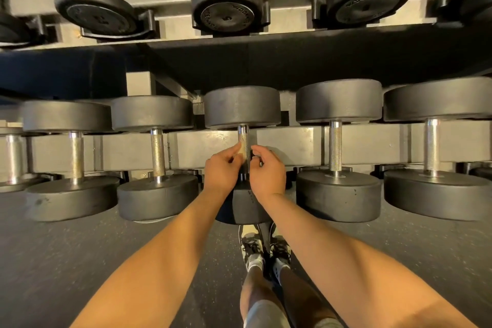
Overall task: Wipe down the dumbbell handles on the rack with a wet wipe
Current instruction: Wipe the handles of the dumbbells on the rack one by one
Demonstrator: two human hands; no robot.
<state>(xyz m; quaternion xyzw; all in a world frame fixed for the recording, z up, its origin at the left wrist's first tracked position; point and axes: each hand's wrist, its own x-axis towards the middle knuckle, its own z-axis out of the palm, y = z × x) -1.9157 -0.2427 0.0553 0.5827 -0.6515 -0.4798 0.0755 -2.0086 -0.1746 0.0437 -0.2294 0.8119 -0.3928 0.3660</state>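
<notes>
Item: handle [243, 138], middle dumbbell, lower rack [266, 66] tier. Step, as I judge it: wiping this handle. Left hand [222, 170] and right hand [267, 169] flank its lower part, arms stretched forward, fingers curled in. A pale patch at the left fingertips may be the wipe; I cannot tell what either hand grasps. Next: the neighbouring handle [335, 146], needing a sideways reach.

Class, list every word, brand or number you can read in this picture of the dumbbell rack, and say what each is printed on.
"5": end face of the middle upper-shelf dumbbell.
Ring lettering around that "5": upside down, too blurred to read.
Raised lettering on the right upper-shelf dumbbell: upside down, blurred, not readable.
Left upper-shelf dumbbell: marks too blurred to read.
Lower-row dumbbells: no text visible.
</notes>
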